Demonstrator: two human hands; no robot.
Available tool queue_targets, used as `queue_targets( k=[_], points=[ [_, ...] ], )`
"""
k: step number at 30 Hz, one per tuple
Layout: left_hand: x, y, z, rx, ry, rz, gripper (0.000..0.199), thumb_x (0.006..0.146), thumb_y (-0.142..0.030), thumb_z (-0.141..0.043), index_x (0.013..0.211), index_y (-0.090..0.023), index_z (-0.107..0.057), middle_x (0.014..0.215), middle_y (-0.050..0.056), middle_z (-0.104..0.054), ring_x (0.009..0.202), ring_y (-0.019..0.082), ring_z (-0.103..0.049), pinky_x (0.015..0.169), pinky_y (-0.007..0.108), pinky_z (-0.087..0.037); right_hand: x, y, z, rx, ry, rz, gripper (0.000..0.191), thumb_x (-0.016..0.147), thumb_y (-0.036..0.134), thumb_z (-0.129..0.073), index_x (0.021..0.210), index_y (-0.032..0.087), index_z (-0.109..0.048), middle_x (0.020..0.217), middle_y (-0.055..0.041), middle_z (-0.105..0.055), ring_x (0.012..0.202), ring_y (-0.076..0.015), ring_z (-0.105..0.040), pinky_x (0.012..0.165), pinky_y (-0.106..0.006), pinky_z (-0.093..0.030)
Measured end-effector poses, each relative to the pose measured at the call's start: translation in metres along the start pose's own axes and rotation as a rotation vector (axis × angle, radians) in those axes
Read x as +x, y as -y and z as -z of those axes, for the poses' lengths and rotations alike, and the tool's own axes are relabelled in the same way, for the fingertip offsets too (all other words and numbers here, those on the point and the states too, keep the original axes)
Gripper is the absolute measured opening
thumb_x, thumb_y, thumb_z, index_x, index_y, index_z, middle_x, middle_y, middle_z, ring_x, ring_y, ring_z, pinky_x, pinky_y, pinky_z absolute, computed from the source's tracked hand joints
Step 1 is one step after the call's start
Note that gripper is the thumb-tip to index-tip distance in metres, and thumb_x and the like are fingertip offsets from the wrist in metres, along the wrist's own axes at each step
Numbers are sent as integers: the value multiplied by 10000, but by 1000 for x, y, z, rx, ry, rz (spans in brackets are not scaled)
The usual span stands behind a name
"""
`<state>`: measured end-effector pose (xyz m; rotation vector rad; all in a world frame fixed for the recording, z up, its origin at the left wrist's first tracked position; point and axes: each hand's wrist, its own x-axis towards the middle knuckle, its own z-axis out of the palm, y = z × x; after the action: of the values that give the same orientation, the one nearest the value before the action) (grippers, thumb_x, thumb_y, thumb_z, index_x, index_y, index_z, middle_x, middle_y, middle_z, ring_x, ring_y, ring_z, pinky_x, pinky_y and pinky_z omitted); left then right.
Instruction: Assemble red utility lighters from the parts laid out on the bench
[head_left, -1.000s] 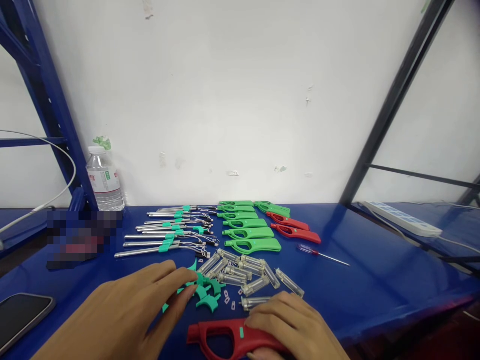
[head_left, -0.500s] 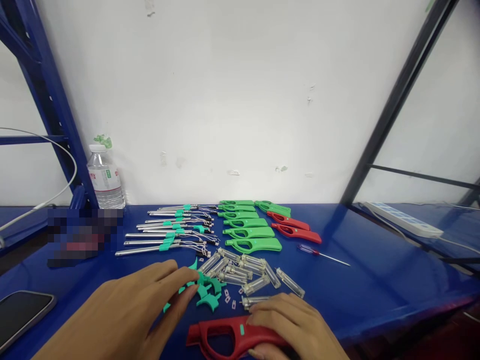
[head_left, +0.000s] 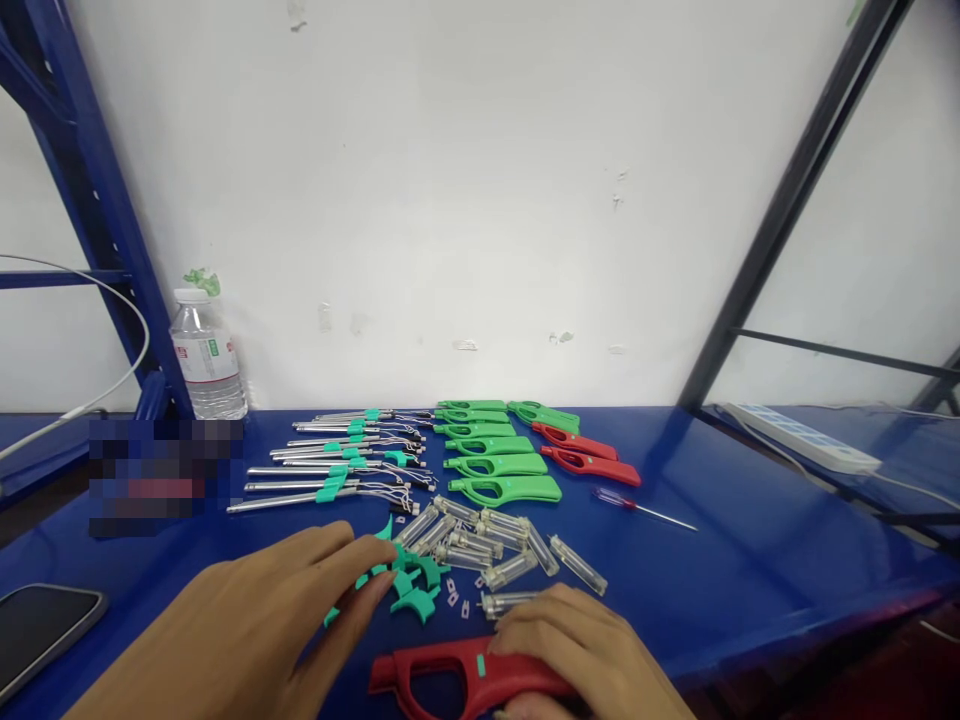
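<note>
My left hand (head_left: 300, 600) is over the pile of teal trigger pieces (head_left: 415, 590), its thumb and fingertips closed at the pile's left edge; whether a piece is between them is hard to tell. My right hand (head_left: 577, 645) is closed round the right end of a red lighter shell (head_left: 480, 672) at the front edge of the view. Clear fuel tubes (head_left: 510, 570) lie just beyond my right hand. Tiny pale clips (head_left: 451, 598) are scattered between the teal pieces and the tubes.
Metal rods with wires (head_left: 300, 497) lie back left. Green shells (head_left: 506, 489) and two red shells (head_left: 590, 466) are behind the tubes, with a screwdriver (head_left: 652, 512) to the right. A phone (head_left: 45, 630), a water bottle (head_left: 208, 360) and a power strip (head_left: 802, 440) stand or lie farther out.
The view has shifted very slightly. Both hands keep nearly the same pose, and the red shell remains under my right hand.
</note>
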<state>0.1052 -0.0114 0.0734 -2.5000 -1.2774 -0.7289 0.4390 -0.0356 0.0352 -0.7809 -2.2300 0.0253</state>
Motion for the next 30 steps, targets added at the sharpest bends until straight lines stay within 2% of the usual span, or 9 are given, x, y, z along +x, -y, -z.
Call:
queue_targets(
  k=[3,5,8,10,14,17,19,22,30],
  points=[
    [-1,2,-2,6,-1,8,573,1270,-641,-303,1412,-439,-820,1241,-17,-902,1085,272,-897,870,358,-713,5,2,8,28,-13,7,327,1221,607,-591,1214,305,-715,1087,60,-912,925,-135,-877,892,-202,-650],
    [-2,3,-2,13,-3,25,592,1266,-654,-295,1393,-435,-831,1232,-11,-903,1076,276,-897,879,359,-717,6,2,23,14,-50,-20,297,1206,598,-633,1198,317,-729,1078,61,-913,928,-136,-882,902,-195,-658],
    [0,3,-3,5,8,42,609,1261,-663,-285,1404,-435,-832,1238,-5,-899,1025,267,-896,929,366,-722,-5,-9,56,-79,-192,-187,243,1182,581,-709,1170,351,-787,1079,50,-914,910,-142,-890,837,-168,-673],
    [1,3,-3,2,16,47,607,1261,-661,-287,1392,-435,-835,1232,-10,-897,978,256,-893,948,369,-724,-23,-28,80,-194,-275,-317,308,1117,659,-776,1157,359,-829,1073,25,-921,919,-190,-905,840,-211,-696],
    [4,4,-3,-22,2,45,609,1256,-670,-310,1268,-404,-857,1190,-13,-899,999,246,-894,892,331,-722,-66,-88,123,-382,-329,-604,689,938,987,-709,1087,336,-879,1057,-54,-925,877,-300,-892,843,-375,-724],
    [6,4,-2,-54,-2,48,578,1250,-665,-346,1239,-399,-860,1157,-12,-903,1002,244,-895,846,307,-712,-88,-128,144,-443,-369,-695,796,883,1056,-655,1031,304,-869,1011,-106,-917,888,-376,-883,855,-491,-714],
    [7,3,-1,-73,3,59,563,1246,-665,-361,1256,-409,-862,1136,-11,-903,965,241,-894,821,303,-708,-96,-145,150,-460,-374,-726,793,856,1048,-674,1011,293,-861,1017,-125,-917,918,-411,-879,860,-534,-703],
    [7,3,-2,-82,8,70,580,1242,-692,-345,1302,-432,-860,1134,-9,-900,947,246,-892,814,321,-710,-103,-159,150,-437,-331,-745,734,849,999,-710,1006,299,-861,1052,-118,-925,977,-415,-882,886,-527,-700],
    [1,8,-8,-11,41,62,598,1247,-666,-318,1320,-427,-861,1204,10,-900,1017,281,-900,913,372,-729,-115,-165,143,-338,-232,-735,656,897,938,-742,1020,308,-877,1157,-109,-932,1079,-409,-885,943,-506,-711]
  ],
)
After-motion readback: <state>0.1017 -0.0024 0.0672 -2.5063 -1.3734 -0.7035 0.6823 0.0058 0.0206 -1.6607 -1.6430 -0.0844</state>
